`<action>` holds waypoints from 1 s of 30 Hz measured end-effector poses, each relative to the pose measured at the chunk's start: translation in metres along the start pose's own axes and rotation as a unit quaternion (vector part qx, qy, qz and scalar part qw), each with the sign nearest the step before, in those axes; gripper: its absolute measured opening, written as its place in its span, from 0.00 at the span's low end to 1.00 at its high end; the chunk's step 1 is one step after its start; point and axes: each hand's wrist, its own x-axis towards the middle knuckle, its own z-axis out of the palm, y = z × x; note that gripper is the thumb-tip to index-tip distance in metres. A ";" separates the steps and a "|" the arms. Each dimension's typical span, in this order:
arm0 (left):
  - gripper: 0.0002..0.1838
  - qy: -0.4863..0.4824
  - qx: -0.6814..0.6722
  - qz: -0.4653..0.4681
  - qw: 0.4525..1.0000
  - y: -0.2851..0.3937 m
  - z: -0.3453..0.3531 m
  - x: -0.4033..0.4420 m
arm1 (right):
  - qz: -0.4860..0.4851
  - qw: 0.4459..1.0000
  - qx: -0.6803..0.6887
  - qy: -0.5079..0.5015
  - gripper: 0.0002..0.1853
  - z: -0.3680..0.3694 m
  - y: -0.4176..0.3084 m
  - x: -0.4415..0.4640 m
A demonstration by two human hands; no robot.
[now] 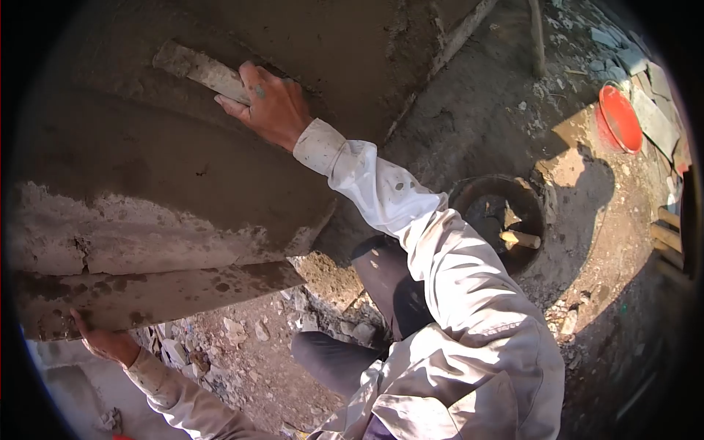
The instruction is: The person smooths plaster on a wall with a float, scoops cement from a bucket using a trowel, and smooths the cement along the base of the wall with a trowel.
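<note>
My right hand (275, 106) is closed round a narrow, flat float (192, 70) caked with mortar, laid against the wet grey plaster (169, 158). Below the plaster runs a paler bare strip of wall (139, 231). Along its foot lies a long board (198, 290) spattered with dark mortar. My left hand (110, 345) is at the lower left edge of this board, one finger laid up its face; the other fingers are mostly hidden, curled at the edge.
A dark round mortar tub (539, 213) with a wooden handle (521, 239) in it stands to my right. Farther off are a red bucket (622, 117) and broken slabs (653, 121). Rubble (235, 334) covers the ground below the board. A pole (537, 37) stands at the top.
</note>
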 end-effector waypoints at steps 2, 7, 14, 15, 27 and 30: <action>0.27 -0.003 0.026 0.004 1.000 -0.002 -0.006 0.000 | -0.027 0.999 0.000 0.044 0.26 0.000 0.017 0.023; 0.27 -0.081 0.478 0.375 0.790 -0.026 -0.049 0.025 | 0.134 0.982 0.064 0.121 0.24 -0.049 0.099 0.037; 0.22 -0.074 0.223 0.219 0.947 -0.021 -0.050 0.045 | 0.289 0.925 0.127 0.209 0.24 -0.030 0.233 -0.033; 0.22 -0.055 0.147 0.151 0.976 -0.015 -0.032 0.029 | 0.316 0.914 0.147 0.209 0.25 -0.026 0.245 -0.042; 0.23 -0.068 0.157 0.174 0.970 -0.030 -0.040 0.035 | 0.463 0.823 0.256 0.207 0.24 -0.013 0.241 -0.122; 0.24 -0.057 0.220 0.209 0.951 -0.023 -0.031 0.019 | 0.506 0.781 0.291 0.220 0.25 0.001 0.240 -0.154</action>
